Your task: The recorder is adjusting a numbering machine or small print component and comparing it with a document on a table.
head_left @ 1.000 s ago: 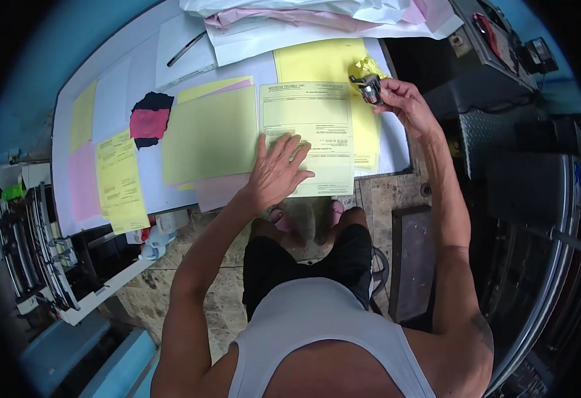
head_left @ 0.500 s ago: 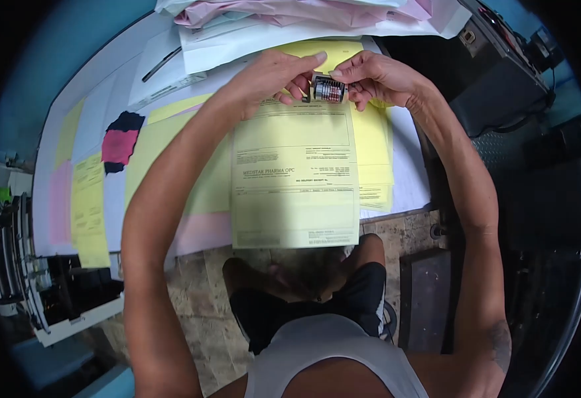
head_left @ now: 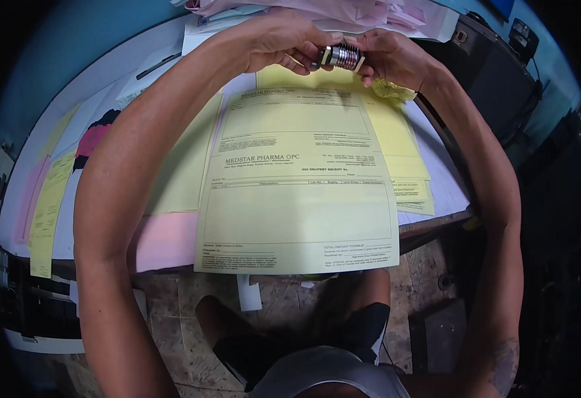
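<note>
My left hand point(head_left: 294, 43) and my right hand point(head_left: 390, 54) both grip a small metal numbering device point(head_left: 342, 58) with a row of wheels, at the far side of the desk. Below them lies a pale yellow printed form point(head_left: 297, 205), its lower edge over the desk's near edge. Brighter yellow sheets point(head_left: 400, 152) and a crumpled yellow paper point(head_left: 396, 89) lie to its right, and plain pale yellow sheets point(head_left: 171, 192) to its left, over pink paper point(head_left: 164, 242).
White and pink paper bundles point(head_left: 396, 20) cover the back. A pen point(head_left: 158, 63) and a torn black-and-pink scrap point(head_left: 91, 139) lie at the left. Dark equipment point(head_left: 489, 66) stands at the right, a dark flat block point(head_left: 436, 331) on the floor below.
My left hand has risen from the form to join my right hand on the metal device. My view has moved forward, and the form appears larger.
</note>
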{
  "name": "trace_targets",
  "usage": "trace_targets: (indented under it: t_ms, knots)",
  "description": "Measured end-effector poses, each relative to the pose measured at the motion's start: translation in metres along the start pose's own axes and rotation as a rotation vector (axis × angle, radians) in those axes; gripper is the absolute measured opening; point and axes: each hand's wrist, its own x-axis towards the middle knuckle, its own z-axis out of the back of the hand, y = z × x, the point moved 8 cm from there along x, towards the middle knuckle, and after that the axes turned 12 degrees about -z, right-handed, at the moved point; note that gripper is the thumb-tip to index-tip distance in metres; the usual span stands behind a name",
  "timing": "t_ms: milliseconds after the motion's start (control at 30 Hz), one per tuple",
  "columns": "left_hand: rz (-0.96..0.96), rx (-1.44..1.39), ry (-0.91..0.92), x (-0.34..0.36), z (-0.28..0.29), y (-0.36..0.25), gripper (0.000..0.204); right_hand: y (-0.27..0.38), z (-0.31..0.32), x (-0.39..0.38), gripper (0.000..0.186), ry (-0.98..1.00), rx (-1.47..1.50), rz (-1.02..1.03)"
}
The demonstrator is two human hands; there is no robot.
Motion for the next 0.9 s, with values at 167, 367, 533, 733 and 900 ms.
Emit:
trace_targets:
  t_ms: [167, 367, 533, 733, 900]
  knots:
    - [0.075, -0.013, 0.017, -0.002, -0.007, -0.008, 0.036, 0.001, 0.003, -0.005, 0.033, -0.02, -0.027, 0.0]
    - [0.096, -0.072, -0.105, -0.003, -0.006, -0.006, 0.034, 0.002, 0.001, -0.008, 0.033, -0.045, 0.029, -0.003]
    - [0.137, -0.09, -0.155, -0.007, -0.01, -0.005, 0.036, -0.002, 0.002, -0.01, 0.038, -0.003, 0.029, -0.046]
    - [0.102, -0.077, -0.189, -0.009, -0.008, -0.009, 0.036, 0.001, -0.002, -0.01, 0.032, 0.013, 0.073, 0.013]
    - [-0.043, -0.07, -0.263, -0.003, -0.005, -0.013, 0.033, 0.008, 0.008, -0.009, 0.025, -0.062, 0.073, 0.068]
